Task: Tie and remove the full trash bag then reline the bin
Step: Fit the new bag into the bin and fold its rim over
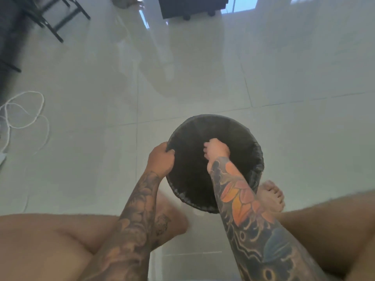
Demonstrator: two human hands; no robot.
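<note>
Seemingly relining: left hand (161, 159) grips round black bin (239, 128) rim; right hand (216, 149), fingers curled, presses black plastic liner (188, 179) down; next, seat edges.

A glossy pale grey tiled floor (203, 82) is filling the view, its thin grout lines crossing and window light reflecting off it at twelve o'clock. A round black bin lined with a black plastic bag (239, 126) is standing on the tiles just below centre. A loose white cord (24, 110) is lying in loops at nine o'clock. Black metal chair legs (56, 25) are resting on the floor at eleven o'clock, and a dark boxy cabinet on small castors (190, 7) is sitting at twelve o'clock. A bare foot (269, 195) is pressing on the tiles just beside the bin at four o'clock.
</note>
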